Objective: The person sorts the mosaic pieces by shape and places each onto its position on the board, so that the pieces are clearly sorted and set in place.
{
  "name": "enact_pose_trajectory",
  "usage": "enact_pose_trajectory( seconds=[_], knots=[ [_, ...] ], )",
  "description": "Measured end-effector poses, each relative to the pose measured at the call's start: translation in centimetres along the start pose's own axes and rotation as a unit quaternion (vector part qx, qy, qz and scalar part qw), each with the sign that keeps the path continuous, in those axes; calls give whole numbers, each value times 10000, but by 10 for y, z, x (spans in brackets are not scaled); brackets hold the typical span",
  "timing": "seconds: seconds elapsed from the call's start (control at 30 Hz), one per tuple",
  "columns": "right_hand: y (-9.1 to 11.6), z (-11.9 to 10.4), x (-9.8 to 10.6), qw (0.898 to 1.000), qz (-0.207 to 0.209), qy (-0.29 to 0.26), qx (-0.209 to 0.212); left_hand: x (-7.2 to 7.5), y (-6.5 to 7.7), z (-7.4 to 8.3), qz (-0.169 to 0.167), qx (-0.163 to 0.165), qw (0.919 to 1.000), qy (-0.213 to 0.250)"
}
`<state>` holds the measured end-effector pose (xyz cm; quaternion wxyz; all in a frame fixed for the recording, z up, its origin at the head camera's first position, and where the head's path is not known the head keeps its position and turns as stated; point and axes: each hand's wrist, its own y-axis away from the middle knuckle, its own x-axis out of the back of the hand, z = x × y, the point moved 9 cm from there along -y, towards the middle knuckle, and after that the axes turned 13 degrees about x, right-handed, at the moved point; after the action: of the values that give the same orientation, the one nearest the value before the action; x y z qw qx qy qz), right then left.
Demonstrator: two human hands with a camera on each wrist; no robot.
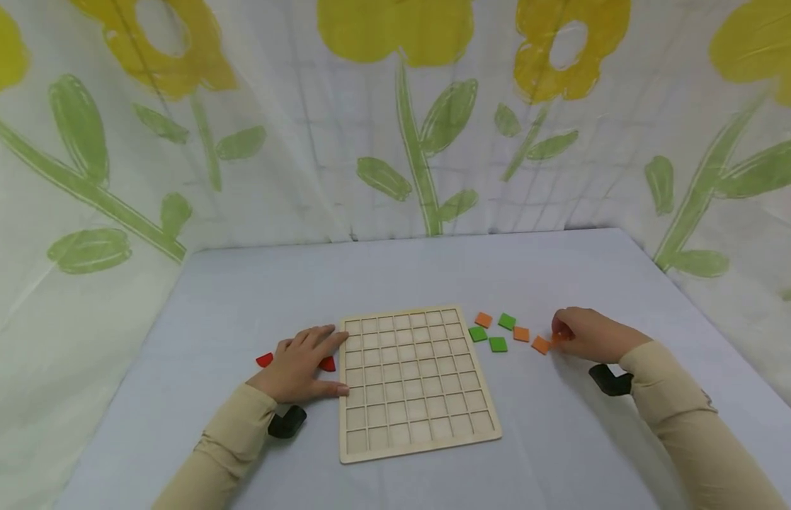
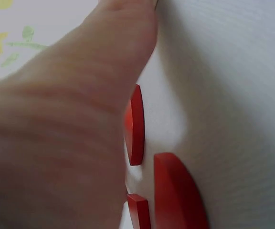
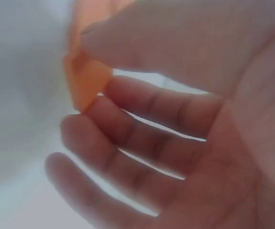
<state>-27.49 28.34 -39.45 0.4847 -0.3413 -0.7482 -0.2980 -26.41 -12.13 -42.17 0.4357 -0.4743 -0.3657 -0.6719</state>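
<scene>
A pale wooden board with a grid of square recesses (image 1: 408, 382) lies on the table. My left hand (image 1: 306, 365) rests at its left side, fingers spread, with the thumb and fingertips touching the edge. Red pieces with a curved edge (image 1: 328, 364) lie under and beside this hand; several red pieces (image 2: 178, 191) show in the left wrist view, partly hidden by the hand. To the right of the board, my right hand (image 1: 589, 336) pinches an orange square tile (image 3: 87, 83) between thumb and fingertips. More orange appears behind the thumb, blurred.
Green square tiles (image 1: 498, 345) and orange square tiles (image 1: 521, 333) lie loose between the board and my right hand. A white table (image 1: 255, 283) meets a flower-printed curtain (image 1: 306, 177) at the back. A dark device (image 1: 288, 423) sits at each wrist.
</scene>
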Motion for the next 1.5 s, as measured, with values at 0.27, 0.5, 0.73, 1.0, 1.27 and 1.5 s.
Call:
enact_pose_trajectory(
  seconds=[0.27,0.5,0.73,1.0,1.27,1.5],
  knots=[
    [-60,-62,13,9951,173,215,950,0,0,-7,57,36,9999,141],
    [-119,-138,-6,9794,250,202,1994,-4,-2,-8,164,-62,9997,184],
    [-177,-200,-52,9679,-68,274,2496,-5,3,-12,197,28,9997,145],
    [-207,-212,-75,9693,-31,34,2456,-5,0,-7,125,-147,9994,298],
    [-216,-212,-77,9670,60,-101,2546,-5,-2,-3,14,-95,9997,245],
    [-222,-219,-78,9599,57,-46,2801,-7,-2,-6,-55,25,9996,282]
  ],
)
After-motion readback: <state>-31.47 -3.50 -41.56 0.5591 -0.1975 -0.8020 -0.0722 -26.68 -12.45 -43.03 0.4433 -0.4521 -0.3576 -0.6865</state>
